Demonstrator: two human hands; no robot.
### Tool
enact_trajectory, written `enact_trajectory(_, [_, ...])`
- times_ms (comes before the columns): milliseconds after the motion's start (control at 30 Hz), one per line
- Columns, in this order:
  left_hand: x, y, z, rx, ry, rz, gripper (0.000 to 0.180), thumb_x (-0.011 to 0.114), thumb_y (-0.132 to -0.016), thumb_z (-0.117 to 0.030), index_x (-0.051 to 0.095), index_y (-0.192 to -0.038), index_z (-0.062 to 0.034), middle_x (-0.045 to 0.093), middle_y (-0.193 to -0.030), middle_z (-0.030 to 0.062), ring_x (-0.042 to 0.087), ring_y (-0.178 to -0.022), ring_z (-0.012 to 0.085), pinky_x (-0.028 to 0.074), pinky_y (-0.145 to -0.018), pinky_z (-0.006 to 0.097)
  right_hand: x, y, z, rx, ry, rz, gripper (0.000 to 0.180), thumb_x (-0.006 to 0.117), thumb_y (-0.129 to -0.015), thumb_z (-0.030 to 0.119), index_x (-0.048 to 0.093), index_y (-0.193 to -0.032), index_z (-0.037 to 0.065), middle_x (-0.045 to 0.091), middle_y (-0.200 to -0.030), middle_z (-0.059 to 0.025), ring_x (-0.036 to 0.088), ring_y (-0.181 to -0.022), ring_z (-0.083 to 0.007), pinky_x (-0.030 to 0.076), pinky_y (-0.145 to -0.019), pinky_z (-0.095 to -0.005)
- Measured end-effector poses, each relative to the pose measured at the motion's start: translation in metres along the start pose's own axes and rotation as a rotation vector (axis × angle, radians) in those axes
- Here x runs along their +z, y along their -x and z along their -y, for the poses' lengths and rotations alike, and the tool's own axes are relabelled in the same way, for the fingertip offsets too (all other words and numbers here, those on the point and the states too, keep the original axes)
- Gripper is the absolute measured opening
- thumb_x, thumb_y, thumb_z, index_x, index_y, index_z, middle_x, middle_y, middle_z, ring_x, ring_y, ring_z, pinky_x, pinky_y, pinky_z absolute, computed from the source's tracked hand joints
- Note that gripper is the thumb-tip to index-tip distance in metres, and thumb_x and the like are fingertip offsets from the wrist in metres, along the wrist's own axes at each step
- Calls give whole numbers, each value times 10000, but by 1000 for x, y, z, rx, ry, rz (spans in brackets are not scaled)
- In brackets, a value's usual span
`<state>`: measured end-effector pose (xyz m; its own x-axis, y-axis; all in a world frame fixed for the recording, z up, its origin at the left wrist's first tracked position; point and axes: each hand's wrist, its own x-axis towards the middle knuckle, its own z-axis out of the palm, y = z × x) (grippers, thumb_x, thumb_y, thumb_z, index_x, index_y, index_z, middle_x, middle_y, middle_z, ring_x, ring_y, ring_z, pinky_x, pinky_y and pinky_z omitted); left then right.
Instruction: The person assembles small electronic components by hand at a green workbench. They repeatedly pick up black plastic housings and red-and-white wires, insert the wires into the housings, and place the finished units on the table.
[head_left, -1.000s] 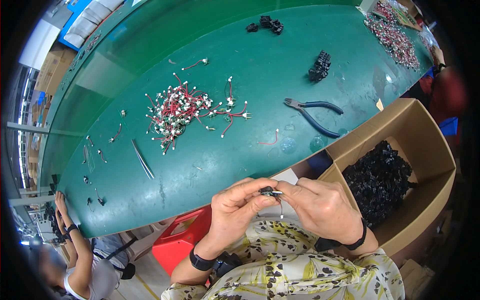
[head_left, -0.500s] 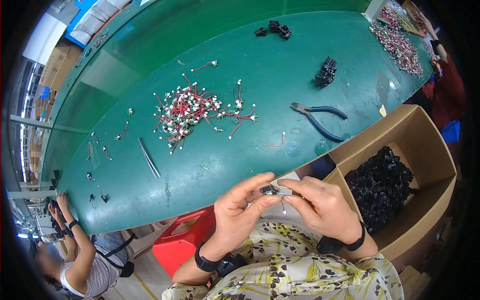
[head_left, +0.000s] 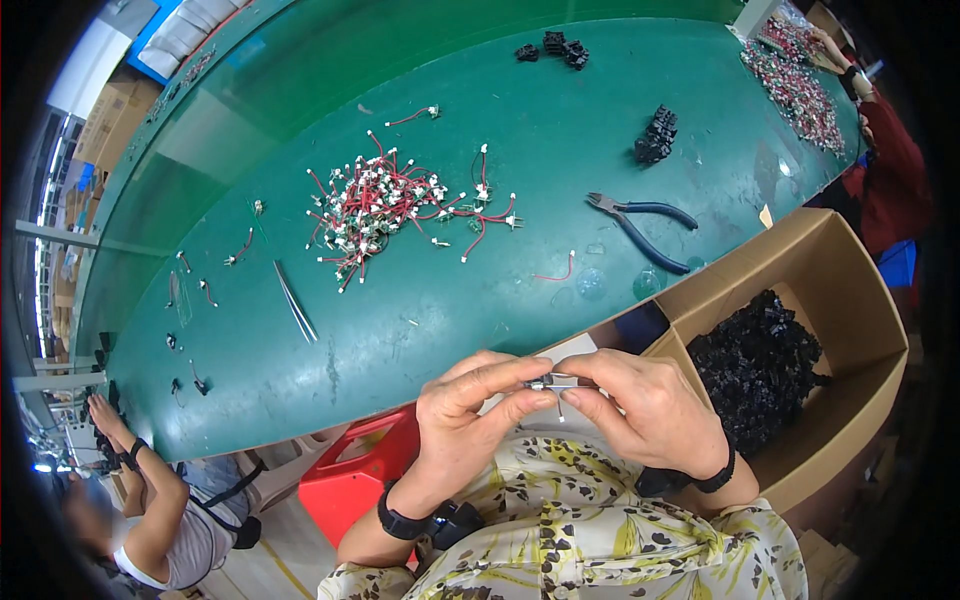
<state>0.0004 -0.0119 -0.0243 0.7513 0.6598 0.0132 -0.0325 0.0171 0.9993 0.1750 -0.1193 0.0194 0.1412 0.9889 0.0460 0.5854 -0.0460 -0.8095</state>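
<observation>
My left hand (head_left: 470, 410) and my right hand (head_left: 645, 405) meet just below the near edge of the green table (head_left: 420, 330), above my lap. Between their fingertips they pinch a small black connector piece with short white-tipped wires (head_left: 548, 385). Both hands grip it, thumbs and forefingers closed on it from either side. A pile of red wires with white plugs (head_left: 385, 205) lies on the table ahead of my hands. An open cardboard box (head_left: 800, 270) full of small black connectors (head_left: 760, 365) stands at my right.
Blue-handled cutting pliers (head_left: 645, 225) lie on the table to the right, tweezers (head_left: 295, 305) to the left. Black parts (head_left: 655, 135) sit farther back. A red bin (head_left: 350, 480) stands under the table. Another person sits at lower left (head_left: 150, 510), and one at far right (head_left: 885, 150).
My hands have stayed together on the small connector, with the fingers shifting slightly. The view has tipped a little, so the table things sit lower in the picture.
</observation>
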Motion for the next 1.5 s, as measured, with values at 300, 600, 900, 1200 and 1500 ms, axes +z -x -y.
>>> enact_trajectory(300, [3,-3,-4,58,-106,-11,281,752,-773,46,704,-1048,15,682,-984,122,661,-868,171,553,-741,269,8,2,-7,-11,-31,-46,141,616,-894,92,618,-1017,22,664,-824,-148,657,-696,-325,524,-582,-399])
enact_trajectory(600, [9,-5,2,81,-182,-83,277,732,-805,40,699,-1078,2,683,-972,96,652,-859,153,535,-738,261,15,-2,-11,51,-59,-72,130,617,-898,83,623,-1007,10,656,-817,-164,649,-683,-337,516,-581,-398])
enact_trajectory(900, [5,-4,-3,-49,52,-151,353,676,-848,72,631,-1194,21,658,-1012,92,650,-901,148,532,-837,261,6,-11,-9,143,-286,-28,207,663,-896,104,630,-1054,-26,666,-803,-144,635,-626,-217,481,-553,-311])
enact_trajectory(1200, [-52,21,-15,-11,-100,-404,291,628,-877,73,635,-1160,10,663,-1028,101,666,-881,160,552,-798,290,10,-9,6,224,-503,-66,252,716,-872,86,631,-1070,-46,691,-852,-66,605,-751,-56,486,-624,-223])
enact_trajectory(1500, [-217,90,-41,70,-1393,-1092,554,665,-868,-60,476,-1389,-58,521,-1347,132,470,-1244,299,329,-1070,394,-46,-17,-30,192,-90,-298,196,742,-828,112,679,-970,-7,664,-865,-79,572,-695,-90,468,-601,-260])
